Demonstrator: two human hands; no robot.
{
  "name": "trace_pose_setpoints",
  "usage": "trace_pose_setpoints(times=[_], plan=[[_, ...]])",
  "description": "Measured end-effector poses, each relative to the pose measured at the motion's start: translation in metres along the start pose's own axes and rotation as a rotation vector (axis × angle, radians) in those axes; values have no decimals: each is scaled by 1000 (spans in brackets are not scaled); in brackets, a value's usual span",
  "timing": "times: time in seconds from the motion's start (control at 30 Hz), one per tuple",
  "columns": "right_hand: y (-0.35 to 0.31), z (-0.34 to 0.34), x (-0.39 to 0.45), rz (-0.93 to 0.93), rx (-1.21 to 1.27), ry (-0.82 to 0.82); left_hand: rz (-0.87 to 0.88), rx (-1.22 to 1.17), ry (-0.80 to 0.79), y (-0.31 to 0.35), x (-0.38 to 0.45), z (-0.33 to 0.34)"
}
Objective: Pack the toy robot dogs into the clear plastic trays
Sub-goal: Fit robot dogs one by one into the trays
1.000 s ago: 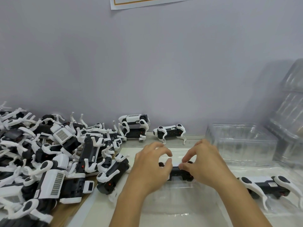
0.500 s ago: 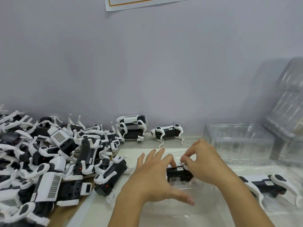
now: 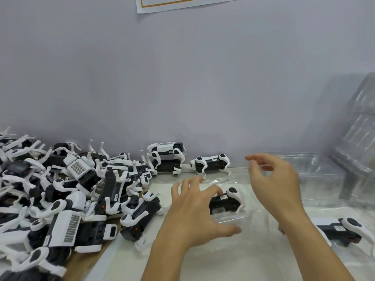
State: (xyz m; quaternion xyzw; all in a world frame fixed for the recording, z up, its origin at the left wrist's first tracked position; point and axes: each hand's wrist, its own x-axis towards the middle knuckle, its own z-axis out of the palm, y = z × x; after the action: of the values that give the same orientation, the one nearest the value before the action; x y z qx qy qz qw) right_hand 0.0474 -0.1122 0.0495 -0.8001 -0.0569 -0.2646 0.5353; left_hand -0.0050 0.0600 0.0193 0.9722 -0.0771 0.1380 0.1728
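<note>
A pale grey wall (image 3: 182,82) carries a white paper sheet (image 3: 188,3) with an orange border; wooden table (image 3: 85,262) below.

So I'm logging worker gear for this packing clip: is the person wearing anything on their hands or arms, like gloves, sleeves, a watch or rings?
Nothing that shows. The left hand and right hand are bare, with no gloves, and no ring is visible. Both forearms are bare down to the picture's lower edge: no sleeve, watch or band is in view.

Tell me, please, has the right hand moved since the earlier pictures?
Yes. The right hand has let go of the toy dog and lifted right, toward the empty tray.
</note>
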Motion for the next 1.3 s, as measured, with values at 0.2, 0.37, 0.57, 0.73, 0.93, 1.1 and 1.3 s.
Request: trace_pose_setpoints(times=[0.2, 0.37, 0.57, 0.73, 0.93, 1.1, 1.3], plan=[[2, -3, 2, 49, 69, 72, 27, 8, 189, 4, 1, -6], [-1, 3, -3, 127, 172, -145, -19, -30, 415, 9, 3, -11], [-2, 3, -7, 58, 180, -382, -43, -53, 384, 7, 3, -5], [-1, 2, -9, 1, 200, -432, -53, -78, 312, 6, 2, 2], [1, 2, -10, 40, 235, -359, 22, -25, 444, 6, 2, 0], [-1, 1, -10, 13, 315, -295, 78, 0, 579, 6, 4, 1], [0, 0, -9, -9, 443, -240, 29, -110, 563, 7, 4, -1]])
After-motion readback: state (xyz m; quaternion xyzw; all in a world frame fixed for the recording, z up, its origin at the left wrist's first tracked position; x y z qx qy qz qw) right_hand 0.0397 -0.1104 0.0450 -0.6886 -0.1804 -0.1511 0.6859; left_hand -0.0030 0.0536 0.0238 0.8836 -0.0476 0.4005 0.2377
